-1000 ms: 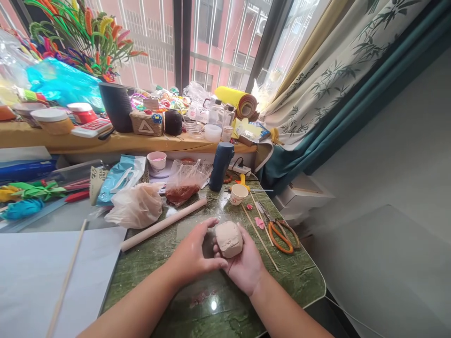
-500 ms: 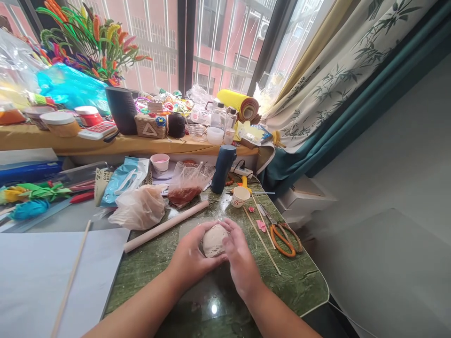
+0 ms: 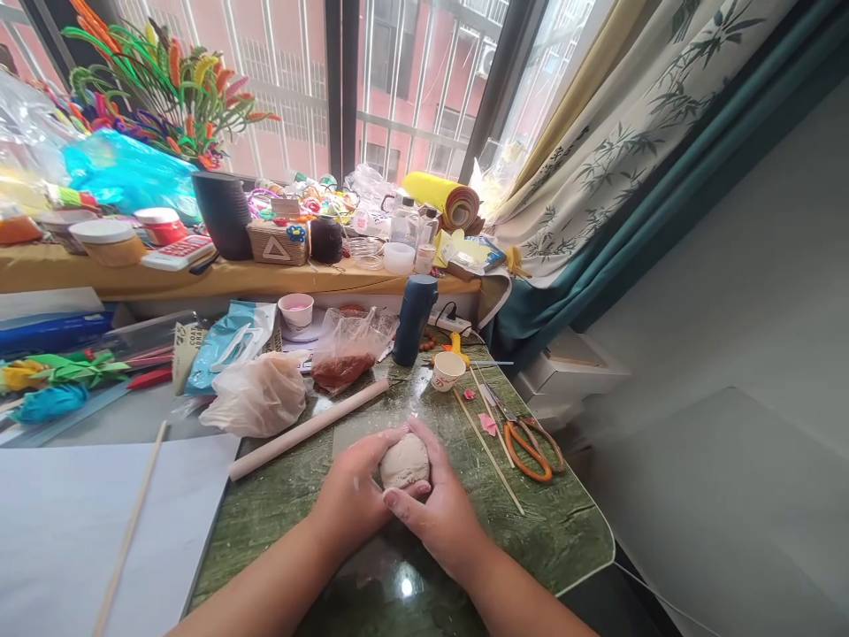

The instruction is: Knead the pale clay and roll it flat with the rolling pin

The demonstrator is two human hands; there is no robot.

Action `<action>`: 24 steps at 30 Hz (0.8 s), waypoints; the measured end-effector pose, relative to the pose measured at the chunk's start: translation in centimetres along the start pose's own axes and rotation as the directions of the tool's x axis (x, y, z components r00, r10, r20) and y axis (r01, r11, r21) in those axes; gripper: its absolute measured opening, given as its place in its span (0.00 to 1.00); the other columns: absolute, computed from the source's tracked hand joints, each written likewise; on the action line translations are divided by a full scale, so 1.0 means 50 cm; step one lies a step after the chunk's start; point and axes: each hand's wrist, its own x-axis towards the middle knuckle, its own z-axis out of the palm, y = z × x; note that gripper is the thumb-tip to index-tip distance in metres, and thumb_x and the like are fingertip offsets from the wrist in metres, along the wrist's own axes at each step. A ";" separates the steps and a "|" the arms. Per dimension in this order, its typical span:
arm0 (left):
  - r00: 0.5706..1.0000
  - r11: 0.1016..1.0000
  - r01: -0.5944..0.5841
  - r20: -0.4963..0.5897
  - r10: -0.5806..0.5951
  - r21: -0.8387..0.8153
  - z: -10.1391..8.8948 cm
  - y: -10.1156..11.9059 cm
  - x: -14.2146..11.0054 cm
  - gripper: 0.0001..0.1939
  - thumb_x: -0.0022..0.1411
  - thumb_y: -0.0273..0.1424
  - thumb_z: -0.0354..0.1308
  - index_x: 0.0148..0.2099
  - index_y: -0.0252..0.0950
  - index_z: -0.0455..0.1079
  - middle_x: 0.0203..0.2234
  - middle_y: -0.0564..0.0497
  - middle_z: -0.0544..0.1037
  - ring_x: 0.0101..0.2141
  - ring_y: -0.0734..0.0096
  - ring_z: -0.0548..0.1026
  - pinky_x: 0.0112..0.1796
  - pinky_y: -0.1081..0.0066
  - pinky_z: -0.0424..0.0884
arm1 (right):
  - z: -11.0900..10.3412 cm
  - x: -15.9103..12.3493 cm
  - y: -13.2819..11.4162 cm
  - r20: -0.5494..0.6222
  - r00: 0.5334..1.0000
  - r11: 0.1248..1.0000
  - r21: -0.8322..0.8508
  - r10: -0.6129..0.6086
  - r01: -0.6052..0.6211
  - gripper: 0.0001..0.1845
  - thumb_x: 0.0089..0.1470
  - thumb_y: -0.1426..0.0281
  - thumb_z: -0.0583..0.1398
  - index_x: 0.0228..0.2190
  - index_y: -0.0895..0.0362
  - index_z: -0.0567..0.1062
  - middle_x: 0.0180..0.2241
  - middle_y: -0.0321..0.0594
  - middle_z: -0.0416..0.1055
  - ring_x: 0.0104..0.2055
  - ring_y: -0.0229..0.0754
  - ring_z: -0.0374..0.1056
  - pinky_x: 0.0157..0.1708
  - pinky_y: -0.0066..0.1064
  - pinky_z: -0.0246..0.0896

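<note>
A pale, rounded lump of clay (image 3: 404, 462) with a rough, cracked lower side sits between my palms over the green table (image 3: 265, 522). My left hand (image 3: 355, 487) curves around its left side. Closed against the right side is my right hand (image 3: 441, 500), its thumb lying across the front below the lump. Whitish residue marks my fingers. Beyond the hands a pale rolling pin (image 3: 310, 429) lies slantwise on the table.
Right of my hands are thin wooden sticks (image 3: 489, 453), orange-handled scissors (image 3: 531, 449) and a paper cup (image 3: 448, 372). A dark blue bottle (image 3: 415, 320) stands behind. Plastic bags (image 3: 256, 396) lie at the back left, and white paper (image 3: 59, 531) covers the left side.
The clay lump has passed from my right palm to between both hands, slightly left. My right hand has turned and closed around it, and the lump looks rounder.
</note>
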 end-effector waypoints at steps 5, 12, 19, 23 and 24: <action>0.998 0.998 0.042 0.054 -0.039 -0.055 0.003 -0.004 0.004 0.39 0.49 0.37 0.73 0.63 0.43 0.68 0.57 0.41 0.76 0.55 0.46 0.76 0.57 0.48 0.71 | -0.003 0.018 0.008 -0.113 0.991 0.991 0.123 0.075 -0.061 0.39 0.54 0.58 0.69 0.63 0.51 0.64 0.59 0.46 0.70 0.59 0.52 0.69 0.61 0.45 0.61; 0.949 0.883 0.210 -0.131 -0.288 -0.421 -0.013 -0.044 0.037 0.25 0.66 0.49 0.58 0.58 0.39 0.67 0.57 0.40 0.74 0.58 0.51 0.72 0.57 0.53 0.69 | -0.071 0.050 -0.024 -0.303 0.951 0.998 0.057 0.057 -0.041 0.29 0.58 0.51 0.64 0.56 0.51 0.71 0.44 0.41 0.76 0.42 0.47 0.72 0.42 0.36 0.69; 0.897 0.840 0.270 -0.195 -0.397 -0.470 -0.012 -0.044 0.045 0.21 0.67 0.50 0.54 0.48 0.39 0.72 0.46 0.46 0.79 0.50 0.56 0.75 0.52 0.59 0.70 | -0.042 0.069 -0.036 0.098 0.974 0.734 -0.642 -0.206 0.220 0.26 0.53 0.63 0.68 0.53 0.50 0.75 0.49 0.46 0.71 0.49 0.55 0.67 0.52 0.46 0.62; 0.893 0.841 0.263 -0.211 -0.397 -0.473 -0.013 -0.050 0.044 0.21 0.68 0.51 0.53 0.47 0.39 0.72 0.45 0.46 0.79 0.50 0.56 0.75 0.52 0.59 0.70 | -0.018 0.094 -0.022 0.218 0.976 0.505 -0.840 -0.020 0.198 0.26 0.50 0.63 0.68 0.52 0.52 0.77 0.44 0.47 0.71 0.46 0.57 0.66 0.48 0.49 0.62; 0.895 0.844 0.262 -0.210 -0.395 -0.468 -0.013 -0.053 0.044 0.21 0.68 0.51 0.53 0.46 0.39 0.72 0.45 0.47 0.79 0.50 0.56 0.75 0.53 0.59 0.70 | -0.019 0.098 -0.021 0.235 0.972 0.503 -0.838 -0.018 0.212 0.27 0.50 0.63 0.68 0.53 0.51 0.76 0.45 0.48 0.72 0.47 0.58 0.66 0.48 0.50 0.62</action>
